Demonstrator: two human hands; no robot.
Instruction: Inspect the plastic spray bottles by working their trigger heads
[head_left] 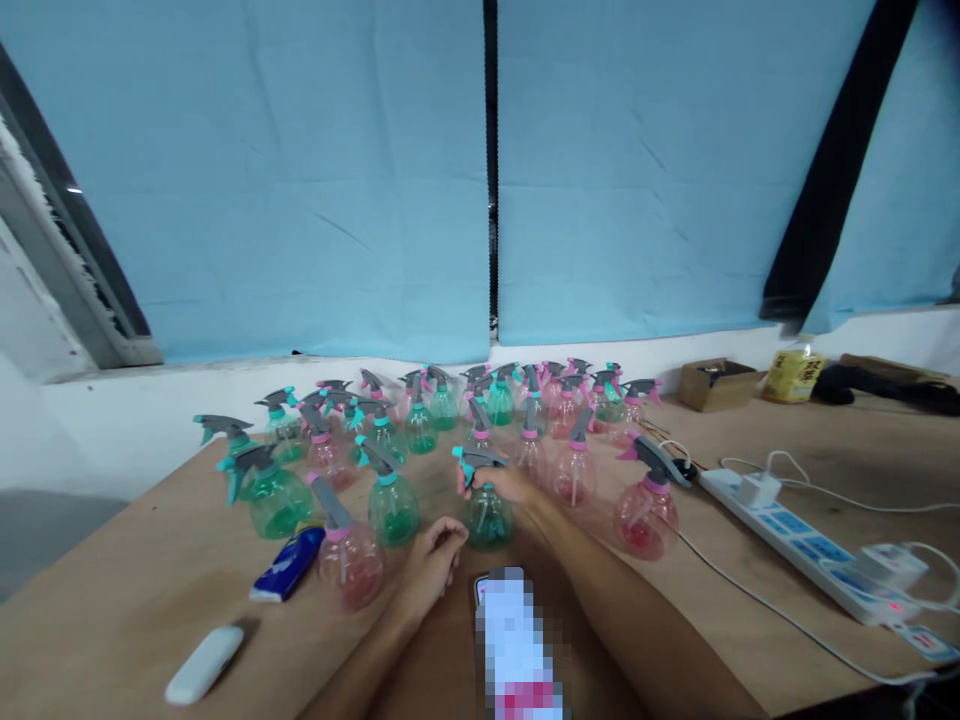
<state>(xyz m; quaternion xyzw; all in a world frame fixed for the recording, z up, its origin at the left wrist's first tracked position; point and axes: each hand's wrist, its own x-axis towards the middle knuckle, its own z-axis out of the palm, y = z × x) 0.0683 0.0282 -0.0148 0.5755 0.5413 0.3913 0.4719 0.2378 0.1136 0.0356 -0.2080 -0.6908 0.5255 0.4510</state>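
Observation:
A green spray bottle [489,522] with a grey and turquoise trigger head stands upright in the middle of the table. My right hand [504,483] grips it at the neck, just under the head, fingers wrapped round. Beside its lower left side is my left hand [435,562], fingers curled in loosely and nothing visible in them. Whether it touches the bottle I cannot tell. Another green spray bottle [393,512] stands left of this one, and a pink spray bottle [351,568] is left of my left hand. A phone [517,640] with a blurred-out screen lies between my forearms.
Several more green and pink spray bottles crowd the back of the table [142,590]. A blue packet [289,565] and a white case [205,665] lie at left. On the right are a power strip [799,545] with cables, a cardboard box [718,386] and a yellow-labelled bottle [793,372].

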